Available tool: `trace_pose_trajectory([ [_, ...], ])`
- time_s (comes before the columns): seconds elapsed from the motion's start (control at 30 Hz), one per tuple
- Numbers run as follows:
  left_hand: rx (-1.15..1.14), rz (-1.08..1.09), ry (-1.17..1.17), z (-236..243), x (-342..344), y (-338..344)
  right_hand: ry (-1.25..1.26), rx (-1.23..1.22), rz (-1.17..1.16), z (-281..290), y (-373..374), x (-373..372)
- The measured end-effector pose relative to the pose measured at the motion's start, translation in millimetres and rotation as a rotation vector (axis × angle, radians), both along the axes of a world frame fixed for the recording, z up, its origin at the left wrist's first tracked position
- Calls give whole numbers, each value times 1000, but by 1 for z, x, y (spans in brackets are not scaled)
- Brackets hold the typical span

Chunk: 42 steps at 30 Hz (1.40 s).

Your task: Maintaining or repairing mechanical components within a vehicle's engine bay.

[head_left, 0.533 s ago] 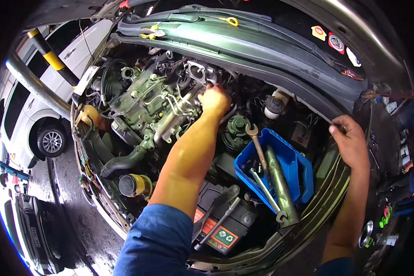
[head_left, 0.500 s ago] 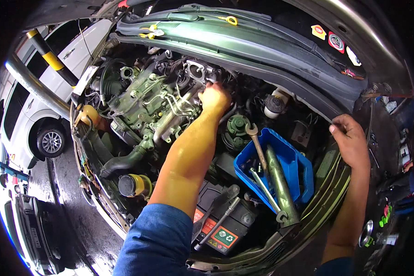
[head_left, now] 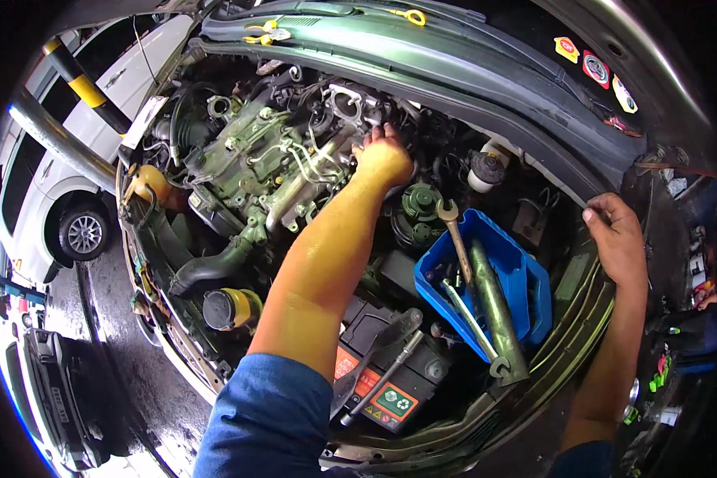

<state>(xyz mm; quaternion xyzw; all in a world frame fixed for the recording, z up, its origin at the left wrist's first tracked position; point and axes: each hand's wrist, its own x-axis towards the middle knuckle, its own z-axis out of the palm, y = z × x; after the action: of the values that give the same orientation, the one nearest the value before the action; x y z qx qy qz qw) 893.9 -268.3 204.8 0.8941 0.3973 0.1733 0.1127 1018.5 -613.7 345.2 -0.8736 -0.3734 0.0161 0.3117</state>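
Clock directions ran from the middle of the view. The engine [head_left: 243, 163] filled the bay at ten to eleven o'clock. Toward twelve, the left hand [head_left: 384, 159] reached in beside an open metal flange [head_left: 358, 103], fingers bent; the fingertips went out of sight among dark parts, so how far its grip was open, or what it had hold of, I could not tell. The left forearm, running up from six o'clock, blocked part of the engine's near side, and its blue sleeve [head_left: 267, 418] was cut off below.

At three o'clock the right hand [head_left: 620, 239] lay on the bay's edge, its grip loosely curled; whether it clasped the edge was unclear, as the undersides of its fingers were hidden.

Between three and four, a blue container [head_left: 506, 263] took up room between the hands. A wrench [head_left: 460, 251] and a metal tube [head_left: 498, 319] leaned in it; the small pieces inside were hard to make out. Near half past five sat a battery [head_left: 422, 374], partly covered by a socket bar [head_left: 384, 377].
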Motion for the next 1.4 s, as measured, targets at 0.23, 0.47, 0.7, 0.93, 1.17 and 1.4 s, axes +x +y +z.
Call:
trace_pose_trajectory([
  [0.23, -157, -228, 112, 64, -86, 44, 46, -19, -44, 0, 3, 0],
  [0.47, -39, -98, -207, 123, -253, 22, -9, -38, -54, -3, 3, 2],
  [0.7, -30, 86, -357, 85, -404, -83, -106, -77, 2, -9, 8, -8],
  [0.93, -102, 520, -215, 7, -459, -167, -210, -228, 603, 20, 75, -64],
  [1.17, 9, 734, -157, -32, -438, -181, -222, -543, 593, -37, 240, -73],
  [1.4, 69, 794, -78, -31, -432, -181, 8, -298, 99, -93, 319, -30],
])
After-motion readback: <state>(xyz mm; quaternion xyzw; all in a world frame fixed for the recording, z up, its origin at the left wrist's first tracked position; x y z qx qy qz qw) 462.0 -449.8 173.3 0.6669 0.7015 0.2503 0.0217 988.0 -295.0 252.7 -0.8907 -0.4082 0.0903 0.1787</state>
